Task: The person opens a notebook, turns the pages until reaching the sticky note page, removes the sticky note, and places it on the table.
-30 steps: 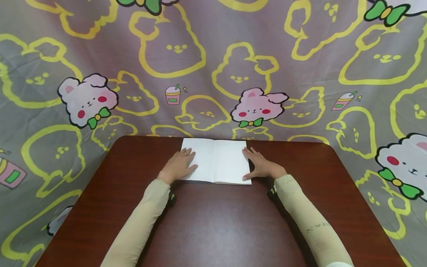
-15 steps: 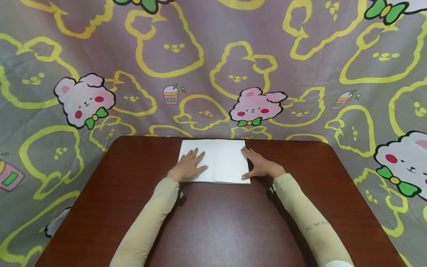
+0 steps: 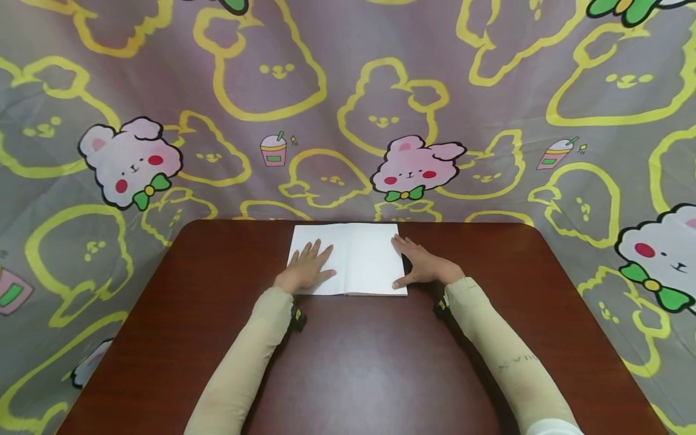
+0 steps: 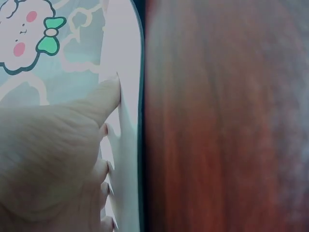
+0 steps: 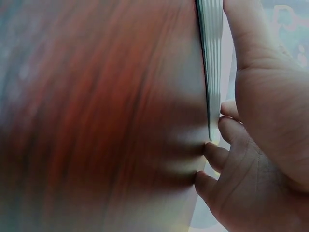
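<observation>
An open book (image 3: 372,260) with blank white pages lies flat near the far edge of the table. My left hand (image 3: 307,266) rests on its left page, fingers spread and thumb pointing toward the middle fold. In the left wrist view, those fingertips (image 4: 113,89) touch the white page just above a dark cover edge. At the book's right edge is my right hand (image 3: 426,264), its thumb near the close corner and its fingers toward the far part of that edge. The right wrist view shows the stacked page edges (image 5: 211,48) beside that hand, several fingers reaching the book's edge and the tabletop.
The reddish-brown wooden table (image 3: 359,362) has rounded far corners. Behind it hangs a grey curtain (image 3: 315,84) printed with yellow outlines and rabbit faces. Each wrist carries a small black device, such as the left one (image 3: 297,318).
My left hand has slid right, from the book's left edge further onto the left page, and then stayed there. The right hand keeps its place. The head view has shifted slightly.
</observation>
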`<state>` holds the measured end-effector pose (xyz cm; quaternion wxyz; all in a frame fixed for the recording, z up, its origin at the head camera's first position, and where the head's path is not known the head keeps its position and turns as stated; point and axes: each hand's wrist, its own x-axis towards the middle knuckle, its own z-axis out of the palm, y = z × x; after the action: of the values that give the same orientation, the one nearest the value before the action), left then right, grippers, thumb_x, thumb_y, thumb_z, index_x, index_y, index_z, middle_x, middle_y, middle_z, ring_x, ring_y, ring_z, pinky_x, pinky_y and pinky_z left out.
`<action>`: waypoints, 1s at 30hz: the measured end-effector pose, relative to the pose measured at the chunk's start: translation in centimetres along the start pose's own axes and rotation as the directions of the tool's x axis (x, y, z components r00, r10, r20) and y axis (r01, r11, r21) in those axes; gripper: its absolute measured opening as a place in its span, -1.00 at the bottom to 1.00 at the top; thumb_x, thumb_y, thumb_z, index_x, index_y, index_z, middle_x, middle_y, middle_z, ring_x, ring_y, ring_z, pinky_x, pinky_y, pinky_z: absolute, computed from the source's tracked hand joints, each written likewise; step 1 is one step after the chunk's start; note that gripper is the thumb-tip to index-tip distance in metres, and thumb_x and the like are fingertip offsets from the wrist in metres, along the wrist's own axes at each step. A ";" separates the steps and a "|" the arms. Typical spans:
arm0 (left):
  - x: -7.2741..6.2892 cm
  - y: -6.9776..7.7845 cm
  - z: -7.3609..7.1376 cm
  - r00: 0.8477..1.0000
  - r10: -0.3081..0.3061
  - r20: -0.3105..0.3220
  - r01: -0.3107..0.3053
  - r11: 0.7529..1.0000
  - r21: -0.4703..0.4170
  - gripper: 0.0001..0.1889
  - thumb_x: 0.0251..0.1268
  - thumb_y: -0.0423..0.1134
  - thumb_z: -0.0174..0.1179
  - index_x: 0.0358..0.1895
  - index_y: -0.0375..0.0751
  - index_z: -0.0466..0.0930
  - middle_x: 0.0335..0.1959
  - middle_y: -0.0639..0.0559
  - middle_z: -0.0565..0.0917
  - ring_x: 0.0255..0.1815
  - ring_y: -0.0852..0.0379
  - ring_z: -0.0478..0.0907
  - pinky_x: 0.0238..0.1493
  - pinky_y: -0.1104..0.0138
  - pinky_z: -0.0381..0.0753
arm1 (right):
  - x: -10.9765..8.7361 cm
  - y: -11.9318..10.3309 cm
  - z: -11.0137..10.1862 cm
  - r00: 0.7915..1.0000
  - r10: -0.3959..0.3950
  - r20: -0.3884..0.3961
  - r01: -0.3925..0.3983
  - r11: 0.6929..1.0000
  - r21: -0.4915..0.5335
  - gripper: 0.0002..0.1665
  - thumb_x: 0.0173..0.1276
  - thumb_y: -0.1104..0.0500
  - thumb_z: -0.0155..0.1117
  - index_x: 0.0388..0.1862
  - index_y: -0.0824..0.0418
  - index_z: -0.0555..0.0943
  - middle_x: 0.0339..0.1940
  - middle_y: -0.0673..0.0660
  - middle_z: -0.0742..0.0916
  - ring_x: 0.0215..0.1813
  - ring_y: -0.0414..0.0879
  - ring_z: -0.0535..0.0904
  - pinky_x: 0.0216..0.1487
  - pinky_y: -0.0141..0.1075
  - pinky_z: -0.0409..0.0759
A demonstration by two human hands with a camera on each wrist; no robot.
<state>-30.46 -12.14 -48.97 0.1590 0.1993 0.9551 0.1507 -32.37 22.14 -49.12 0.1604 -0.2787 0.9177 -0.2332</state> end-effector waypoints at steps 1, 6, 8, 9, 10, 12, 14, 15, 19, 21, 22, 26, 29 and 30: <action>0.0 0.1 0.0 1.000 -0.005 0.001 0.005 1.000 0.003 -0.24 0.62 0.16 -0.14 0.68 -0.06 -0.12 0.68 -0.27 -0.25 0.68 -0.30 -0.34 0.60 -0.22 -0.31 | 0.0 0.0 0.0 1.000 0.002 0.003 -0.002 1.000 0.000 0.50 0.07 -0.23 0.62 0.67 0.34 -0.11 0.70 0.33 -0.02 0.68 0.35 -0.21 0.58 0.32 -0.14; 0.0 0.2 0.1 1.000 -0.019 -0.001 0.019 1.000 0.011 -0.24 0.61 0.18 -0.13 0.68 -0.04 -0.13 0.68 -0.26 -0.26 0.68 -0.30 -0.34 0.60 -0.22 -0.31 | 0.0 0.0 0.0 1.000 0.013 0.003 -0.013 1.000 0.008 0.50 0.07 -0.21 0.63 0.68 0.33 -0.11 0.70 0.30 -0.03 0.68 0.32 -0.22 0.59 0.29 -0.17; 0.0 0.2 0.1 1.000 -0.024 -0.002 0.024 1.000 0.013 -0.24 0.61 0.18 -0.13 0.68 -0.02 -0.14 0.68 -0.25 -0.27 0.68 -0.29 -0.35 0.60 -0.22 -0.32 | 0.0 0.0 0.0 1.000 0.011 0.003 -0.011 1.000 0.004 0.50 0.07 -0.21 0.63 0.68 0.33 -0.11 0.70 0.30 -0.03 0.68 0.32 -0.22 0.59 0.29 -0.17; 0.0 0.2 0.1 1.000 -0.024 -0.005 0.024 1.000 0.013 -0.24 0.61 0.18 -0.13 0.68 -0.02 -0.13 0.68 -0.26 -0.26 0.68 -0.29 -0.34 0.60 -0.23 -0.31 | 0.0 0.0 0.1 1.000 0.009 0.001 -0.009 1.000 0.007 0.50 0.07 -0.20 0.63 0.67 0.33 -0.11 0.70 0.31 -0.03 0.68 0.33 -0.22 0.59 0.30 -0.17; 0.0 0.3 0.1 1.000 -0.026 -0.006 0.026 1.000 0.013 -0.24 0.61 0.18 -0.12 0.68 -0.03 -0.13 0.68 -0.26 -0.26 0.68 -0.30 -0.34 0.59 -0.23 -0.30 | 0.0 0.0 0.1 1.000 0.008 0.001 -0.008 1.000 0.005 0.50 0.07 -0.21 0.63 0.67 0.33 -0.11 0.70 0.31 -0.03 0.68 0.33 -0.22 0.59 0.30 -0.17; -0.1 0.4 0.1 0.999 -0.031 -0.009 0.031 0.999 0.015 -0.24 0.60 0.18 -0.11 0.68 -0.03 -0.12 0.68 -0.26 -0.25 0.68 -0.30 -0.32 0.59 -0.24 -0.28 | 0.0 0.0 0.2 1.000 0.008 0.001 -0.008 1.000 0.003 0.49 0.07 -0.21 0.62 0.68 0.32 -0.11 0.70 0.30 -0.03 0.68 0.33 -0.22 0.59 0.30 -0.17; -0.1 0.6 0.1 0.999 -0.038 -0.010 0.038 0.999 0.016 -0.23 0.60 0.18 -0.10 0.68 -0.02 -0.12 0.68 -0.26 -0.25 0.68 -0.30 -0.32 0.59 -0.25 -0.28 | 0.1 0.0 0.2 1.000 0.011 0.005 -0.011 1.000 0.001 0.49 0.07 -0.22 0.62 0.68 0.32 -0.11 0.71 0.29 -0.03 0.68 0.32 -0.23 0.59 0.29 -0.17; -0.2 0.7 0.1 0.999 -0.039 -0.012 0.040 0.999 0.015 -0.24 0.60 0.17 -0.10 0.68 -0.03 -0.11 0.68 -0.26 -0.24 0.68 -0.30 -0.31 0.59 -0.25 -0.27 | 0.1 0.0 0.2 1.000 0.012 0.006 -0.012 1.000 0.003 0.49 0.07 -0.22 0.62 0.68 0.32 -0.11 0.71 0.29 -0.04 0.68 0.32 -0.23 0.59 0.29 -0.17; -0.3 0.9 0.0 0.999 -0.046 -0.013 0.046 0.999 0.015 -0.24 0.61 0.16 -0.10 0.68 -0.03 -0.11 0.68 -0.26 -0.24 0.68 -0.30 -0.31 0.59 -0.25 -0.28 | 0.1 -0.3 0.1 1.000 0.016 0.012 -0.016 1.000 -0.001 0.49 0.08 -0.22 0.61 0.68 0.32 -0.12 0.71 0.29 -0.04 0.68 0.33 -0.23 0.59 0.30 -0.17; -0.3 0.9 0.0 0.999 -0.045 -0.014 0.045 0.999 0.017 -0.25 0.61 0.15 -0.11 0.68 -0.04 -0.11 0.68 -0.26 -0.24 0.68 -0.30 -0.31 0.59 -0.26 -0.28 | 0.0 -0.3 0.0 1.000 0.017 0.012 -0.017 1.000 0.002 0.49 0.08 -0.21 0.62 0.67 0.33 -0.12 0.71 0.30 -0.04 0.68 0.33 -0.23 0.58 0.31 -0.17; -0.4 0.9 0.0 0.999 -0.044 -0.015 0.044 0.999 0.017 -0.25 0.62 0.15 -0.12 0.68 -0.04 -0.11 0.68 -0.26 -0.24 0.68 -0.31 -0.31 0.58 -0.26 -0.28 | 0.0 -0.4 0.0 1.000 0.017 0.012 -0.017 1.000 0.001 0.49 0.08 -0.21 0.62 0.67 0.33 -0.12 0.71 0.30 -0.04 0.68 0.33 -0.23 0.58 0.32 -0.16; -0.5 0.9 0.2 0.999 -0.038 -0.029 0.039 0.999 0.017 -0.27 0.62 0.15 -0.13 0.68 -0.04 -0.10 0.68 -0.27 -0.22 0.68 -0.31 -0.30 0.58 -0.26 -0.28 | -0.1 -0.3 0.0 1.000 0.016 0.008 -0.016 1.000 0.003 0.49 0.08 -0.21 0.62 0.67 0.33 -0.12 0.70 0.30 -0.03 0.68 0.34 -0.23 0.58 0.32 -0.17; -0.6 1.0 0.2 0.999 -0.036 -0.040 0.037 0.999 0.016 -0.27 0.62 0.14 -0.13 0.68 -0.04 -0.08 0.68 -0.26 -0.21 0.68 -0.30 -0.29 0.58 -0.26 -0.27 | 0.0 -0.2 0.0 1.000 0.010 0.008 -0.010 1.000 0.004 0.49 0.08 -0.21 0.62 0.67 0.34 -0.12 0.70 0.32 -0.03 0.68 0.35 -0.23 0.57 0.33 -0.17; -0.6 1.0 0.2 0.999 -0.035 -0.042 0.036 0.999 0.017 -0.27 0.62 0.14 -0.13 0.68 -0.04 -0.08 0.68 -0.26 -0.20 0.68 -0.30 -0.29 0.58 -0.26 -0.26 | 0.0 -0.1 0.0 1.000 0.010 0.009 -0.010 1.000 0.004 0.49 0.08 -0.21 0.62 0.67 0.34 -0.12 0.70 0.31 -0.03 0.68 0.35 -0.23 0.57 0.33 -0.17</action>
<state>-29.50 -11.51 -48.68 0.1402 0.1807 0.9628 0.1437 -32.29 22.07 -49.00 0.1662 -0.2748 0.9179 -0.2330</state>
